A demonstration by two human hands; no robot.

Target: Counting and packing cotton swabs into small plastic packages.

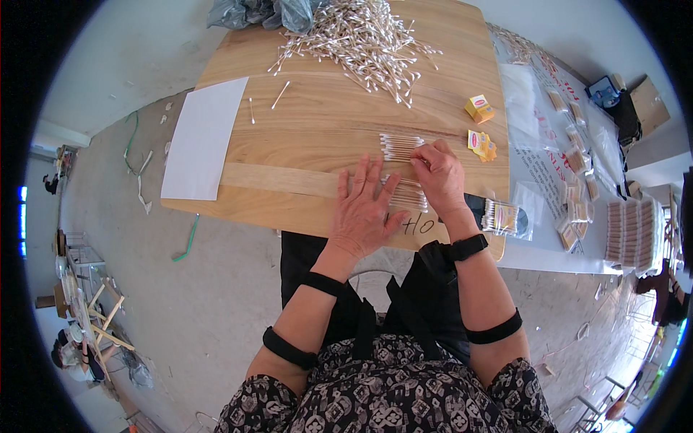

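Note:
Two neat rows of cotton swabs lie side by side on the wooden table: an upper row (397, 148) and a lower row (410, 196). My left hand (359, 209) lies flat with its fingers spread, just left of the lower row, its index fingertip at the row's left ends. My right hand (442, 173) is closed in a pinch at the right end of the upper row. Whatever sits between its fingertips is too small to make out. A clear bag of packed swabs (502, 216) with a yellow label rests right of my right wrist.
A big heap of loose cotton swabs (361, 43) covers the far table beside a grey plastic bag (263, 13). White paper (206, 141) lies at left. Yellow cards (480, 144) and a small yellow stack (478, 108) sit at right. Beyond the edge, packed bundles (577, 209) rest on plastic sheeting.

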